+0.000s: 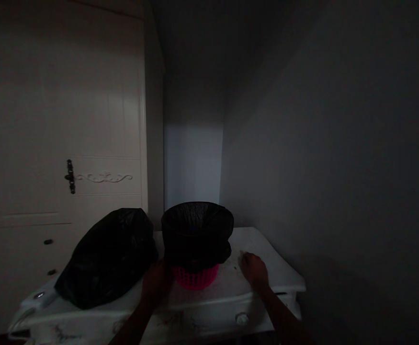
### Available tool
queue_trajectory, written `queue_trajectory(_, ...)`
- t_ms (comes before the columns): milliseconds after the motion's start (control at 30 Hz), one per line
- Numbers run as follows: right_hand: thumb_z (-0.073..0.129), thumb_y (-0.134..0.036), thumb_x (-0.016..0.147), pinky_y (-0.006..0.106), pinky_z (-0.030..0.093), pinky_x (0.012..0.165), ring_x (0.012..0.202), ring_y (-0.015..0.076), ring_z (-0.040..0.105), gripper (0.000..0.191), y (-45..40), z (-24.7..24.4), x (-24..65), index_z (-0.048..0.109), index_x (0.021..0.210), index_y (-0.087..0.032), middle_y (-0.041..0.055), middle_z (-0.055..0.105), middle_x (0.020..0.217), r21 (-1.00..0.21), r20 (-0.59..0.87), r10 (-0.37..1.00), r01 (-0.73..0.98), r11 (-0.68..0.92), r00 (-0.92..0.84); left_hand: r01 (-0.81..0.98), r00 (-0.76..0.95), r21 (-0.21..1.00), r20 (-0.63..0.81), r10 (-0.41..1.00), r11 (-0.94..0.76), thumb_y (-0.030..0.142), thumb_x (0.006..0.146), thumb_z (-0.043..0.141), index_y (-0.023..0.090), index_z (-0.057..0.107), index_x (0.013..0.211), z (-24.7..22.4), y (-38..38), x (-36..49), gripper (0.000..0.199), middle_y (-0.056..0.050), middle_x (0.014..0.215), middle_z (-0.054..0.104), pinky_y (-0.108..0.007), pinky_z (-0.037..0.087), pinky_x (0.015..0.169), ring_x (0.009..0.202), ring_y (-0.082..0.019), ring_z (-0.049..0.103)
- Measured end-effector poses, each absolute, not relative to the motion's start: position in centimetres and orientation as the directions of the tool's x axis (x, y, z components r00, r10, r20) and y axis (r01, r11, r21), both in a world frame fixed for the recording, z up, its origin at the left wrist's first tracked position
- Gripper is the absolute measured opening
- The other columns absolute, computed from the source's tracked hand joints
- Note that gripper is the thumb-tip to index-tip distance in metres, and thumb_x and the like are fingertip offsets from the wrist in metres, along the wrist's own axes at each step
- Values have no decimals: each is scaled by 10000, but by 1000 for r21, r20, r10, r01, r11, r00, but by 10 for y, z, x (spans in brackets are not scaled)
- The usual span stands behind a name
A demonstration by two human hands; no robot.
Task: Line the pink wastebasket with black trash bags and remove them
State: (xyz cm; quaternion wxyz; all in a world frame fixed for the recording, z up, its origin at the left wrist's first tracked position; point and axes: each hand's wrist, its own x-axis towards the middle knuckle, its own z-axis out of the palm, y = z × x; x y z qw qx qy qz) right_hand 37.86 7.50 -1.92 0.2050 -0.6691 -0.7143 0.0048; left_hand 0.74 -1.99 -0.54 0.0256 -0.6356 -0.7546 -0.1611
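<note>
A pink lattice basket (pixel 196 278) stands upright on the white cabinet top, with a black bag (pixel 197 237) lining it and folded over its rim. To its left lies a full-looking black plastic bag (pixel 112 258). My left hand (pixel 156 280) is between that bag and the basket, close to both; its fingers are lost in shadow. On the right, my right hand (pixel 253 268) rests at the cabinet top with curled fingers, around something small and pale that I cannot make out, apart from the basket.
The white cabinet (pixel 277 268) has drawers with round knobs and stands by a grey wall (pixel 320 167) on the right. A tall white wardrobe (pixel 108 120) with dark handles is behind at the left. A small pale object (pixel 39 295) is at the cabinet's left end. The room is dim.
</note>
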Motion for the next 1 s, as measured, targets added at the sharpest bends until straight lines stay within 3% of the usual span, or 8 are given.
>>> queue_trajectory(167,405,-267,1049,298,480,910,1091,241,724,377,73,-18,378,756,1130,-155,137,781,1175,-279,288,958,956,87,-3,960,-193,244,229,954,135,252,1013,412,169,724,1168,0,-21,10,358,-154,1197,767,-334,503,875,1108,-275,727)
queue_trajectory(500,427,-267,1039,292,486,882,1067,236,736,358,75,-19,378,768,1090,-169,135,791,1140,-286,296,955,953,99,-10,973,-181,184,250,951,137,250,1005,434,159,734,1177,-3,-20,7,357,-166,1246,751,-335,507,931,1179,-286,703)
queue_trajectory(1000,424,-258,1049,287,471,887,1077,226,727,355,79,-25,380,760,1112,-165,132,782,1155,-267,311,950,958,105,-18,956,-212,247,221,952,156,254,1006,434,168,715,1206,0,-23,10,356,-160,1235,757,-331,488,955,1193,-284,697)
